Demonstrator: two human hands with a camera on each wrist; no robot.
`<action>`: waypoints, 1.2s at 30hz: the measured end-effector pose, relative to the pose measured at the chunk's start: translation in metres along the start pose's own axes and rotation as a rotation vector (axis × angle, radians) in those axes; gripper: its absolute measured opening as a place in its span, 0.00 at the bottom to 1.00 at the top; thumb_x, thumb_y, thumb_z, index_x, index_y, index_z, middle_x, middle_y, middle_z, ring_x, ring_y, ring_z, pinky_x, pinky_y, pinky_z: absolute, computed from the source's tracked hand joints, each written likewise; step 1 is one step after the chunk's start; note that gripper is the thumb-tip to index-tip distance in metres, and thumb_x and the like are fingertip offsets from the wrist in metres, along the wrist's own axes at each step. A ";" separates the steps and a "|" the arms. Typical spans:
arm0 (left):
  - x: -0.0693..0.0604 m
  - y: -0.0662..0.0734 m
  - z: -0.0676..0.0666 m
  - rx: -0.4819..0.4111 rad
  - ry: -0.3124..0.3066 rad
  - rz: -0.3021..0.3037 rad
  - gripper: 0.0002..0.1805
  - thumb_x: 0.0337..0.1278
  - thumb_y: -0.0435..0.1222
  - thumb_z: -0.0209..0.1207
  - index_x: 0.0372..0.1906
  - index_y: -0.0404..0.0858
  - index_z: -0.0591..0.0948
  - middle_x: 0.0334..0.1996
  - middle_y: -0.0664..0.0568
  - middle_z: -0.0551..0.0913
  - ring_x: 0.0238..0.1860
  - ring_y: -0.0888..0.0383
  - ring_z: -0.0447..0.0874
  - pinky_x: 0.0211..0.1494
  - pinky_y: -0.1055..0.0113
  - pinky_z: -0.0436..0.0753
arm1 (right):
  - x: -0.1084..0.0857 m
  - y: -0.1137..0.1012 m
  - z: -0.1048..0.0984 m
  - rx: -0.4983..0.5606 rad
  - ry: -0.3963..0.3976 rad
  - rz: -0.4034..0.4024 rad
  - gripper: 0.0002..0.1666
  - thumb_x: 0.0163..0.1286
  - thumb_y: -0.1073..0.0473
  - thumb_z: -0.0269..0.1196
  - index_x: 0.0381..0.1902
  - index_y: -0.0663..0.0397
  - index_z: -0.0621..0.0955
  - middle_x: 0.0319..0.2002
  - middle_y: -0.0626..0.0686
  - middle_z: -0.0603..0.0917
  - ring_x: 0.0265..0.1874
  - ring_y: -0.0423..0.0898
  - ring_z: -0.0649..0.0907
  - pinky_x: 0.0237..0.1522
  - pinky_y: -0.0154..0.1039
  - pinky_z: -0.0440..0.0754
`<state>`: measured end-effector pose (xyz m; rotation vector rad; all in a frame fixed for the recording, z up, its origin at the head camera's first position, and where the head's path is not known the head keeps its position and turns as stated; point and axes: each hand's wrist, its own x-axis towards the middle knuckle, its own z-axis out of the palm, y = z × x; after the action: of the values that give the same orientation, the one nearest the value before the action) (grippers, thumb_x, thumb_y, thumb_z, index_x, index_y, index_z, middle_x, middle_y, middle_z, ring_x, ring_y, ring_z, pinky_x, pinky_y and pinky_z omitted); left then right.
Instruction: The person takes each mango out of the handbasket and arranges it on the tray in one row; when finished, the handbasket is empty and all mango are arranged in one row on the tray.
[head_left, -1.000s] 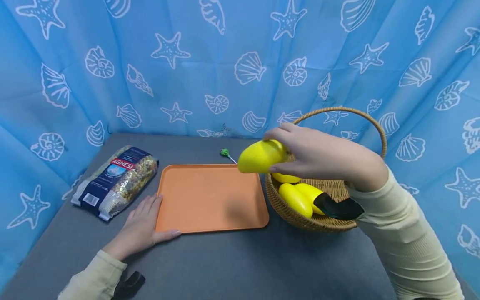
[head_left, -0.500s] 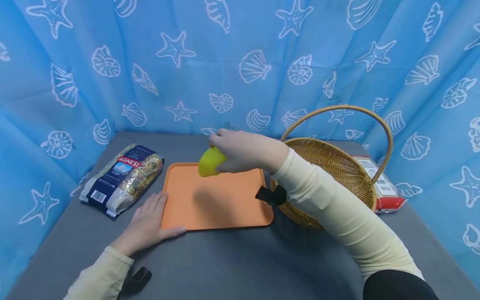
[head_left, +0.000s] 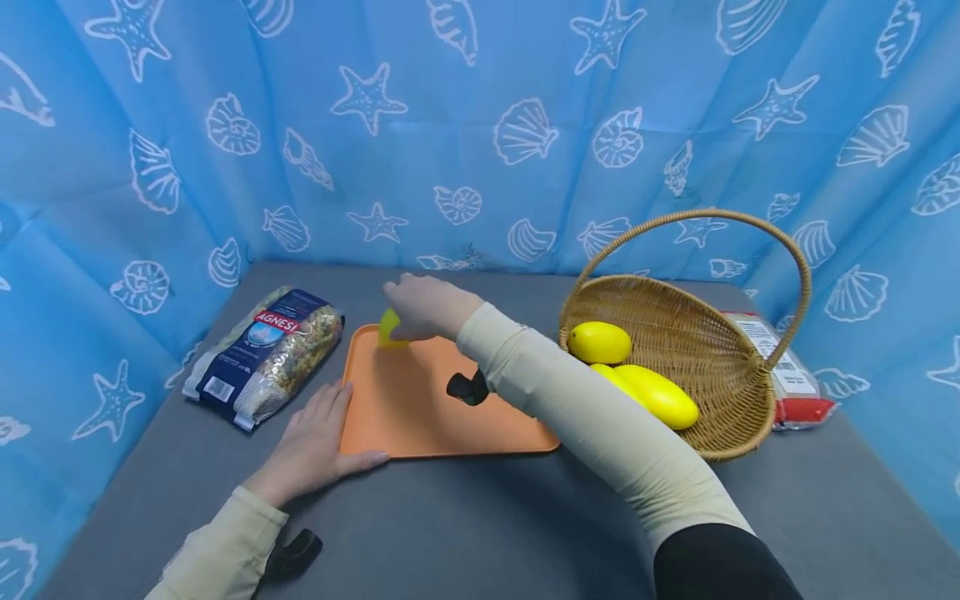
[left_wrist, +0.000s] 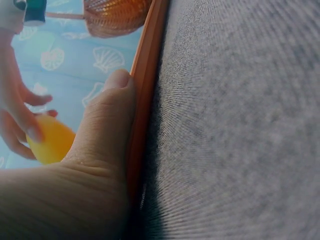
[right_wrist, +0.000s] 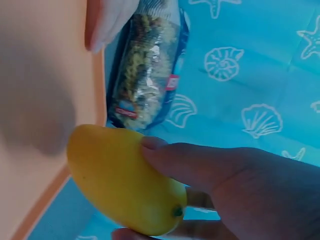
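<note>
right hand point(head_left: 426, 307) grips a yellow mango point(right_wrist: 125, 180): in the right wrist view we see the thumb pressed on one side and fingertips round the other. from the head view we place this fruit at the far left corner of the orange tray point(head_left: 405, 425); a shadow falls on the tray beside it. whether mango and tray touch, we cannot tell.

left hand point(head_left: 318, 433) rests at the tray's left edge, fingers extended, thumb along the near edge. it grasps no fruit that we can see.

to the left of the tray we note a bag of pasta point(head_left: 266, 354), lying flat, label reading "agnesi". to the right, a wicker basket point(head_left: 690, 342) with a tall hooped handle; inside, we count three more mangoes point(head_left: 600, 342), one partly hidden by the right sleeve point(head_left: 600, 429). a red-ended package point(head_left: 795, 375) lies just beyond the basket. all on a grey table point(head_left: 450, 517), blue shell-print curtain point(head_left: 525, 208) behind.
</note>
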<state>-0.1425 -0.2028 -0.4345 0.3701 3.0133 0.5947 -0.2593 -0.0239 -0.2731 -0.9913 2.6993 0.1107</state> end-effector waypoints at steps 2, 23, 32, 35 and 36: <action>0.000 0.000 0.001 -0.002 -0.003 -0.003 0.64 0.43 0.73 0.55 0.73 0.29 0.52 0.72 0.31 0.53 0.72 0.34 0.49 0.67 0.34 0.56 | 0.007 0.000 0.005 0.012 0.003 0.011 0.36 0.69 0.47 0.59 0.70 0.52 0.63 0.65 0.57 0.68 0.55 0.49 0.76 0.54 0.43 0.77; -0.001 0.004 -0.003 -0.011 -0.011 -0.008 0.65 0.43 0.72 0.56 0.73 0.29 0.51 0.72 0.30 0.52 0.72 0.33 0.49 0.67 0.33 0.55 | 0.019 -0.029 0.045 0.026 0.023 0.023 0.34 0.71 0.57 0.59 0.72 0.51 0.62 0.64 0.62 0.68 0.47 0.51 0.83 0.48 0.40 0.83; 0.000 0.002 -0.002 -0.011 -0.038 -0.032 0.66 0.41 0.75 0.53 0.74 0.30 0.50 0.73 0.32 0.50 0.73 0.34 0.47 0.68 0.34 0.54 | 0.017 -0.032 0.059 0.085 0.003 0.062 0.37 0.69 0.57 0.61 0.73 0.52 0.61 0.70 0.63 0.61 0.49 0.48 0.82 0.50 0.37 0.81; 0.000 0.002 -0.003 -0.009 -0.036 -0.030 0.66 0.41 0.75 0.53 0.74 0.30 0.50 0.73 0.32 0.50 0.73 0.34 0.47 0.68 0.34 0.54 | 0.017 -0.030 0.061 0.095 0.011 0.079 0.37 0.69 0.56 0.61 0.72 0.53 0.62 0.67 0.62 0.63 0.45 0.46 0.82 0.46 0.35 0.82; 0.000 0.002 -0.003 -0.010 -0.038 -0.029 0.66 0.42 0.74 0.54 0.74 0.30 0.50 0.73 0.32 0.50 0.73 0.34 0.47 0.68 0.34 0.54 | 0.017 -0.029 0.061 0.099 0.013 0.084 0.37 0.69 0.54 0.61 0.72 0.53 0.62 0.67 0.62 0.64 0.44 0.46 0.82 0.45 0.35 0.81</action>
<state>-0.1421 -0.2024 -0.4312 0.3329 2.9735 0.5931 -0.2394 -0.0470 -0.3362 -0.8534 2.7296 -0.0129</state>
